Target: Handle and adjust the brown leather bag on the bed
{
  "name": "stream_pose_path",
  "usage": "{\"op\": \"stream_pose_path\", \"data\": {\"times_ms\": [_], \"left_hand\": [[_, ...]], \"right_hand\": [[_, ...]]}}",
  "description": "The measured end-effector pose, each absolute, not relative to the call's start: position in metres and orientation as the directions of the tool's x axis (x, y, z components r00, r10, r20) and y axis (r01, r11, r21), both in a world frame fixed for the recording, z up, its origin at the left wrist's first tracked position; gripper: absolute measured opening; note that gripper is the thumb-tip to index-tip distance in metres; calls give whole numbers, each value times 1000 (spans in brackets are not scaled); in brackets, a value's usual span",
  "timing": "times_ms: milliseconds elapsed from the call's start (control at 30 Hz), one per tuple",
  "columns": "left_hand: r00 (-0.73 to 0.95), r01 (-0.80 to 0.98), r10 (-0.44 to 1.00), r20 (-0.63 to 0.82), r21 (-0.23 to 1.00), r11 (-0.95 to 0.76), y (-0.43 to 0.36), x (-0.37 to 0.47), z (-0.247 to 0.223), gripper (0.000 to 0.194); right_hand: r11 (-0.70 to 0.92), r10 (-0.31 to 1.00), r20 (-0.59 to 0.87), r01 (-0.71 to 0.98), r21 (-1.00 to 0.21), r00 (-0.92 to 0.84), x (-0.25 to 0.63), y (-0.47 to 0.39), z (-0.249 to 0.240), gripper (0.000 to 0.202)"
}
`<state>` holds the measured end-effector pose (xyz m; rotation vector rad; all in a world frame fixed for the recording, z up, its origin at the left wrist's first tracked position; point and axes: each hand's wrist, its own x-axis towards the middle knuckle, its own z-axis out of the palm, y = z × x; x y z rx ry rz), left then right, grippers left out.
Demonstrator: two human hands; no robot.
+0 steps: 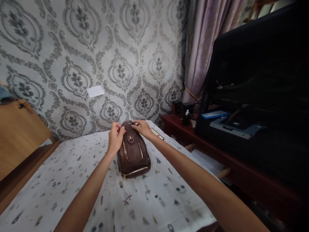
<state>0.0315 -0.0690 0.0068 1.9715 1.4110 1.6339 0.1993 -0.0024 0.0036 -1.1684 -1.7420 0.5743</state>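
Observation:
A small brown leather bag [133,154] with gold zippers lies on a white patterned bedsheet [72,180]. My left hand [115,137] grips the bag's far left top, fingers pinched at the upper edge. My right hand [143,127] rests on the bag's far right top, fingers curled over it. Both arms stretch forward over the sheet. What the fingertips pinch is too small to tell.
A phone [157,133] lies on the sheet just right of the bag. A dark wooden desk [217,154] at the right carries a large black monitor [260,80] and small items. A wooden headboard [19,135] stands at the left, patterned wallpaper and a curtain [205,45] behind.

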Motion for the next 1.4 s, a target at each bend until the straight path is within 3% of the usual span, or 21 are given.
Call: {"op": "stream_pose_path", "data": {"times_ms": [200,400,700,933,1100,1400], "left_hand": [[400,751,682,612,208,-626,-87,38,8,22],[431,825,701,569,66,-561,-87,42,8,26],[533,786,676,510,-3,-618,-90,40,6,40],[512,829,710,483,-62,-556,-97,44,12,29],[471,811,700,537,49,-583,-96,39,7,31],[425,796,711,560,143,-588,-93,37,2,28]], "right_hand": [[419,906,401,414,-808,-136,195,12,5,18],[404,913,389,382,-831,-120,194,17,2,18],[406,913,392,354,-842,-115,193,18,-1,21],[404,911,401,395,-825,-96,193,15,1,21],[442,889,446,460,-770,-106,201,-11,0,14],[415,903,394,579,-702,-169,224,-75,-22,48]]}}
